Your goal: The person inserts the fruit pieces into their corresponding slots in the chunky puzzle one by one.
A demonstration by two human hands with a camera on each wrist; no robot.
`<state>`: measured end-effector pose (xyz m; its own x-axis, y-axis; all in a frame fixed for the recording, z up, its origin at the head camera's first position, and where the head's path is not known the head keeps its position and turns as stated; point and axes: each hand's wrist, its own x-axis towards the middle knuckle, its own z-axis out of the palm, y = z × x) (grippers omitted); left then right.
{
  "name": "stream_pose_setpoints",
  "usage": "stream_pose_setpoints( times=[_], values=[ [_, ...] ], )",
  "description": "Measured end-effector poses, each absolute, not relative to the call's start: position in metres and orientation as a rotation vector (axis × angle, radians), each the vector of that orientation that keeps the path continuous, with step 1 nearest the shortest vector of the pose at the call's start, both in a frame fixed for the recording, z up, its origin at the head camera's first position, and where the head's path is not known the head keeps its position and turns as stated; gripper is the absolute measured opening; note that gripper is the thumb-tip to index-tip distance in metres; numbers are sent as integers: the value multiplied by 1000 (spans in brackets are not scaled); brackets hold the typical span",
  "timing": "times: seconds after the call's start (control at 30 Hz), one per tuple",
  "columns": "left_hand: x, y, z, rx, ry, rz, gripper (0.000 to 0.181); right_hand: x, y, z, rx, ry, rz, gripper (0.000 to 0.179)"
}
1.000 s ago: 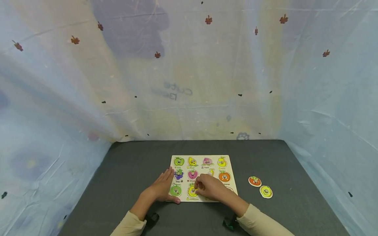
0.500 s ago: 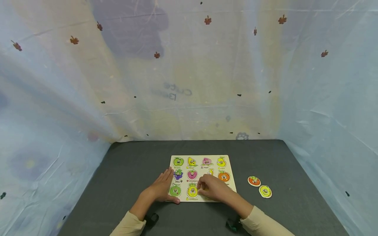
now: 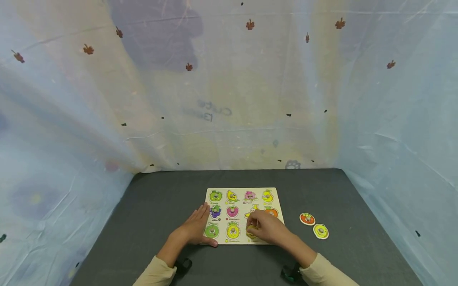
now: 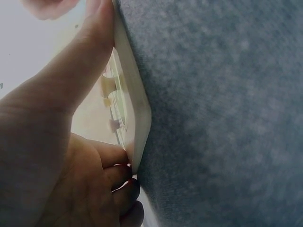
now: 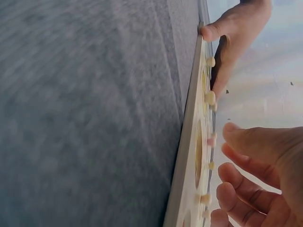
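Note:
A cream knob puzzle board [image 3: 222, 228] with fruit pieces lies flat on the dark cloth in the head view. My left hand [image 3: 195, 228] rests along its left side, fingers extended, thumb at the near corner. Above the bottom row hovers my right hand [image 3: 266, 226], partly hiding a round hollow. In the right wrist view the thumb and fingers of the right hand [image 5: 258, 175] are loosely bent, with nothing between them, apart from the knobs. A pineapple piece [image 3: 233, 231] sits in the board just left of that hand.
Two loose round pieces lie right of the board: a red-orange one [image 3: 307, 219] and a yellow-green one [image 3: 321, 231]. Dark grey cloth [image 3: 161, 194] covers the table. A pale printed curtain [image 3: 229, 99] hangs behind and at both sides.
My right hand has moved right, from the pineapple piece to above the hollow beside it. The pineapple piece is now fully uncovered. My left hand stays at the board's left side.

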<state>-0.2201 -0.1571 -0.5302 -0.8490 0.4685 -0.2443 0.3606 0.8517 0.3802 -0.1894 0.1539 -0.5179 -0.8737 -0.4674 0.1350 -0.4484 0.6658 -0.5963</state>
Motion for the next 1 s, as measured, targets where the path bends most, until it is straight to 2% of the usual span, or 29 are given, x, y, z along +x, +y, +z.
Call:
stream_pose_setpoints(
  times=[0.5, 1.0],
  values=[
    [-220, -156, -530, 624, 2698, 468, 136, -184, 183, -517, -754, 2877, -1108, 9],
    [-220, -157, -531, 609, 2702, 464, 137, -180, 213, -522, -592, 2918, -1154, 11]
  ],
)
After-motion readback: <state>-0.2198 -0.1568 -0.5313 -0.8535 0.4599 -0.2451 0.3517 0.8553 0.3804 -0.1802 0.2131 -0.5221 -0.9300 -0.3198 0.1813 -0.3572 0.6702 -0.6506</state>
